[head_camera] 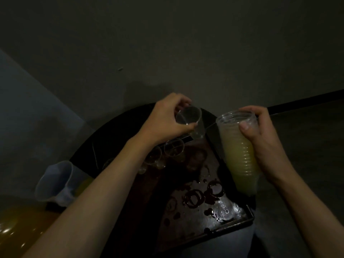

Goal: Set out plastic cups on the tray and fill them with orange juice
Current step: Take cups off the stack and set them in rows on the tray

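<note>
Head view, dim light: at frame centre the left hand (165, 118) grips a single clear cup (191, 121) by its rim above the wet tray (232, 207). Centre right, the right hand (260, 138) clasps a stack of cups (240, 151). Empty cups (174, 149) stand on the tray; a jug (55, 181) sits lower left.

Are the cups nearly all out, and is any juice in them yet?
Not nearly. A few clear cups stand in a row at the far end of the tray, and they look empty, though the light is dim. The left hand holds one more single cup above that row, and the right hand grips the stack of cups. Most of the tray is bare, and no pouring has begun.
</note>
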Demonstrator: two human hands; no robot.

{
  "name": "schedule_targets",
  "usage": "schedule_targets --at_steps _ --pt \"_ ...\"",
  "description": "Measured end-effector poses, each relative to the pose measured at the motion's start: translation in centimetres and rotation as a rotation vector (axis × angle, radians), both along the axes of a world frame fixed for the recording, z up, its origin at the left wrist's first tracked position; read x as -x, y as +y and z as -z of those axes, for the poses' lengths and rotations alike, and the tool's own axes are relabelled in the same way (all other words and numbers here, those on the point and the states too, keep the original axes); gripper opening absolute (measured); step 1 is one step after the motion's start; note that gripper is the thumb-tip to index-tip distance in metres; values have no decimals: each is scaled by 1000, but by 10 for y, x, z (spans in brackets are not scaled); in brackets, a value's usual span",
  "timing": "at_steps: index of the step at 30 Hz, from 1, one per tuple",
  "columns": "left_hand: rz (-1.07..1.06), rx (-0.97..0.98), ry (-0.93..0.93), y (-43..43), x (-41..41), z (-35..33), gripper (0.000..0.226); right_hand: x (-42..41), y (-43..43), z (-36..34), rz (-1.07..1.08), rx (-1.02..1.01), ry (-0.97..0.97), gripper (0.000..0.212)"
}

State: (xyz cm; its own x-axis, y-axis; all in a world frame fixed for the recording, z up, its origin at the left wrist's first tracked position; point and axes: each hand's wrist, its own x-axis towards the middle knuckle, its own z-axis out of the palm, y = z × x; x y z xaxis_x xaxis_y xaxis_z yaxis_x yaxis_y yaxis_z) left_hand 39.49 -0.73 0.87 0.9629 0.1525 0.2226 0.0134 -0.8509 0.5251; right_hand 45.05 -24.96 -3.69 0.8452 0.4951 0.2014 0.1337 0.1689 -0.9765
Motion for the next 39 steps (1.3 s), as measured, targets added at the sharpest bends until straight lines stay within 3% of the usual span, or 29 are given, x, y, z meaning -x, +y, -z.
schedule_targets --at_steps 11,39 --pt "26 -28 174 -8 -10 81 62 -9 -4 6 -2 -75 56 39" --pt "45 -146 278 -13 -20 95 61 -9 -5 5 11 -91 66 40"
